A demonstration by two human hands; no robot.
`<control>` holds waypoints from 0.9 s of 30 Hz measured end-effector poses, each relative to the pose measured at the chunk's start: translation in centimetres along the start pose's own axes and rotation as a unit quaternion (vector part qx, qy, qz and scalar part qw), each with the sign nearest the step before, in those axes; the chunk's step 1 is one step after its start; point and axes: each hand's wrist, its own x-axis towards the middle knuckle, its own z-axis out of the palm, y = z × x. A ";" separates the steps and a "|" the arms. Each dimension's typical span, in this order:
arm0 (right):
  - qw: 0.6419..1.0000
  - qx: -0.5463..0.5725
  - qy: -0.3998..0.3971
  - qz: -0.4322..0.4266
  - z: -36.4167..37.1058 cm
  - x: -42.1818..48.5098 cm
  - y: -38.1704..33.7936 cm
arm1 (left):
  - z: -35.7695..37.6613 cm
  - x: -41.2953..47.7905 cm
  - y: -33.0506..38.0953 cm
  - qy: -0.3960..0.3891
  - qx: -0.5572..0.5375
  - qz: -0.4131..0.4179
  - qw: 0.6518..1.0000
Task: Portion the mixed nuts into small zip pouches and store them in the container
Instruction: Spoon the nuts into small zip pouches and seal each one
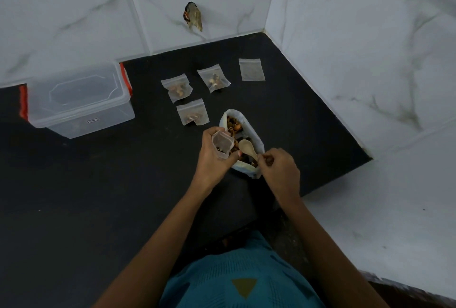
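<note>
My left hand [212, 157] grips a small clear zip pouch [222, 144] with its mouth held open and a few nuts inside. It hovers at the left edge of the big open bag of mixed nuts [243, 139]. My right hand [280, 168] pinches the handle of a small wooden spoon [247, 148], whose bowl lies over the nuts beside the pouch. Three filled pouches lie on the counter beyond: one [176, 88], one [213, 80] and one [192, 115]. An empty pouch [251, 69] lies further right. The clear lidded container [79, 100] stands at the left.
The black countertop [98, 184] runs to white marble walls at the back and right. A hole with debris [193, 16] marks the back wall. The container has red latches at its sides. My teal-clad lap shows at the bottom.
</note>
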 end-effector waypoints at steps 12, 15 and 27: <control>0.970 0.104 -0.117 -0.185 -4.1 -0.4 -6.3 | 0.4 -0.3 1.2 -0.021 -0.009 -0.002 1.000; 0.967 0.041 -0.148 -0.201 -4.1 0.0 -6.4 | 0.2 -0.2 1.5 -0.023 0.002 0.013 1.000; 0.946 0.196 -0.088 -0.241 -5.6 2.2 -5.5 | -4.2 0.0 3.4 -0.064 -0.102 0.012 0.993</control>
